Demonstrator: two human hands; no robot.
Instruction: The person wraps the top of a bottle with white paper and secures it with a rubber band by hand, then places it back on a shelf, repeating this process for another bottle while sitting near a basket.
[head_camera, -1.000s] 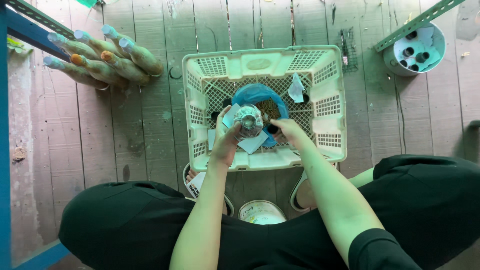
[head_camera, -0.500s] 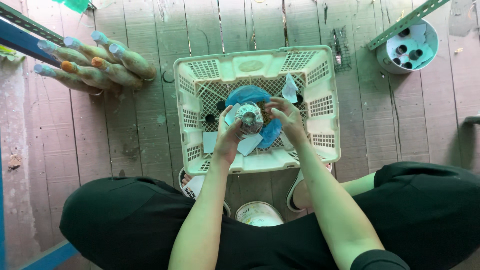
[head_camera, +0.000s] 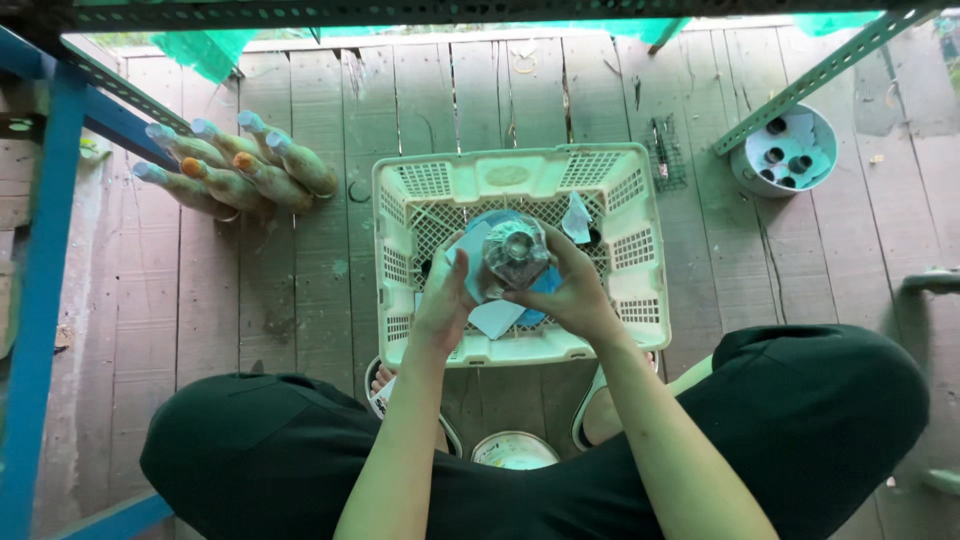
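Hands meet at the crate's centre: left hand and right hand both wrapped around the upright clear bottle over the white crate, while six filled bottles lie at ten o'clock, seemingly finished.

Both forearms reach forward, converging at centre. Left hand curled, fingers wrapped in a grip; right hand cupped opposite, fingers bent inward.
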